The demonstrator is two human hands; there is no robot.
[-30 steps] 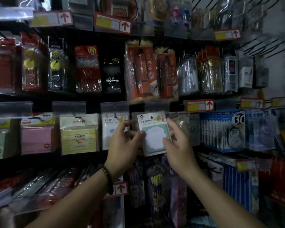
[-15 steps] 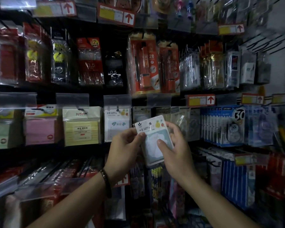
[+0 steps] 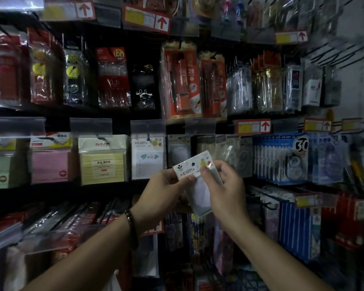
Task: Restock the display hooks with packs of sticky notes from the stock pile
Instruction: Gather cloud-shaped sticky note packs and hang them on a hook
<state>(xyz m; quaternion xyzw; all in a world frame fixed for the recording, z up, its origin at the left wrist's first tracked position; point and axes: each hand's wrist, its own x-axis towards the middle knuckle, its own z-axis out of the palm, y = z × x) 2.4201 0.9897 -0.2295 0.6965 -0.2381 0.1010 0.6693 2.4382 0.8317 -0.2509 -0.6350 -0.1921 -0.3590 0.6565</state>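
1. Head view: we hold a pack (image 3: 192,167) of sticky notes in both hands. It is tilted, just right of and slightly below the hung pack (image 3: 148,158).
2. Our left hand (image 3: 164,191) pinches the pack's left header corner. Our right hand (image 3: 226,191) grips its right edge, thumb on the front.
3. A yellow pack (image 3: 103,162) hangs just left of the hung pack. The bracelet (image 3: 132,224) on our left wrist lies below it.

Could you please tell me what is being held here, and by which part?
Both hands hold one pack of sticky notes by its printed header card: the left hand at the left end, the right hand at the right.
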